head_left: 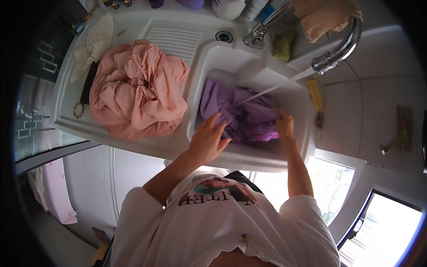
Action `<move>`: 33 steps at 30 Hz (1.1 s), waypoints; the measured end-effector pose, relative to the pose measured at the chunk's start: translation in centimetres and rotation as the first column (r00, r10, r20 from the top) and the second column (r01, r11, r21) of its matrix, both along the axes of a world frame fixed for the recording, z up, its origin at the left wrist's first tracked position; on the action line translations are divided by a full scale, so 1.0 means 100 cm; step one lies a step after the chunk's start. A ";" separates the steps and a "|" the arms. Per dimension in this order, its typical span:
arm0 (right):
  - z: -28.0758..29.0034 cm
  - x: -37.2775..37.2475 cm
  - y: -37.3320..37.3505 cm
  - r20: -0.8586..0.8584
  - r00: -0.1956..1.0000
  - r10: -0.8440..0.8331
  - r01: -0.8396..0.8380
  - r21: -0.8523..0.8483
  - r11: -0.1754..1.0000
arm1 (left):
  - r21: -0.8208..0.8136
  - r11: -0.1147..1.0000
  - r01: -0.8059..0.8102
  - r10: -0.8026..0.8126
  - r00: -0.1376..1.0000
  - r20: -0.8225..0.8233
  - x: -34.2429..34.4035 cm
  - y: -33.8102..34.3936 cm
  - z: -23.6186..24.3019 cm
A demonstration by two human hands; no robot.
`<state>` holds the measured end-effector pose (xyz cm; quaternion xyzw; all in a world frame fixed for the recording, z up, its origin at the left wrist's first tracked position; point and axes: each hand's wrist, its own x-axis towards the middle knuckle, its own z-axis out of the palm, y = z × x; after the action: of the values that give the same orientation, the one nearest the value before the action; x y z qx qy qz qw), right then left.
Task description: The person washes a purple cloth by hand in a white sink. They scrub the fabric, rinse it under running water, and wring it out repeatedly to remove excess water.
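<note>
Both hands are down in the sink basin (pixel 297 100) working one purple garment (pixel 242 111). Left hand (pixel 208 138) sits on the near-left part of the cloth with fingers loosely spread and curled over it, touching the fabric; can't tell if it's actually gripping a fold. Right hand (pixel 284 124) is at the right side of the same cloth, fingers bunched together on the fabric, looks like it's pinching a bit of it, but the fingertips are partly hidden, so not sure.

Counting stuff: one purple garment, wet-looking and crumpled in the basin. One chrome tap (pixel 342 49) arching in from the far right, with one thin stream of water (pixel 267 91) running down onto the purple cloth. One pink garment (pixel 138 89), heaped up on the ribbed draining board (pixel 175 40) to the left of the basin, well apart from both hands. One cream cloth (pixel 95 44) lying at the far left, just beside the pink heap. One peach cloth (pixel 324 18) draped over the tap at the far side. One yellow brush (pixel 316 95) on the ledge right of the basin. A few bottles (pixel 229 6) along the far edge, cut off by the frame, so no solid count on those.
</note>
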<state>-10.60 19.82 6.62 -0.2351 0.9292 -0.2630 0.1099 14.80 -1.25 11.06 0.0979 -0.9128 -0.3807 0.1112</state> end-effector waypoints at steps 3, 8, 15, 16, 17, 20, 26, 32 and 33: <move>0.090 0.016 -0.009 -0.090 0.996 -0.021 -0.002 -0.258 0.966 | 0.060 0.993 0.103 -0.101 0.994 -0.040 -0.035 0.014 0.016; 0.184 0.054 -0.023 -0.035 0.981 -0.188 0.137 -0.559 0.818 | 0.064 0.990 0.125 -0.112 0.976 -0.187 -0.100 0.060 0.032; 0.234 0.089 -0.030 0.187 0.969 -0.159 0.240 -0.859 0.452 | 0.364 0.917 0.166 -0.049 0.950 -0.309 -0.128 0.080 0.019; 0.235 0.091 -0.028 0.203 0.963 -0.178 0.261 -0.867 0.425 | 0.345 0.917 0.201 -0.079 0.938 -0.337 -0.126 0.078 0.019; 0.235 0.092 -0.027 0.220 0.956 -0.194 0.282 -0.873 0.399 | 0.363 0.893 0.266 -0.112 0.912 -0.394 -0.128 0.073 0.010; 0.229 0.094 -0.025 0.250 0.949 -0.193 0.303 -0.892 0.336 | 0.396 0.864 0.310 -0.141 0.905 -0.401 -0.130 0.064 -0.028; 0.194 0.055 -0.005 0.181 0.909 -0.377 0.308 -0.900 0.310 | 0.564 0.823 0.072 0.007 0.990 -0.138 -0.146 0.054 -0.051; 0.081 -0.016 0.036 -0.473 0.754 -0.455 0.205 -0.489 0.848 | 0.300 0.954 -0.013 -0.037 0.987 0.159 -0.170 0.031 -0.066; 0.051 -0.020 0.033 -0.342 0.837 -0.427 0.250 -0.455 0.855 | 0.271 0.960 -0.073 0.035 0.989 0.144 -0.169 0.028 -0.082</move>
<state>-12.65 23.13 11.76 -0.1326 0.8852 -0.4003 -0.1966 -2.09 1.50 2.84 0.1634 -0.8534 -0.4932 0.0433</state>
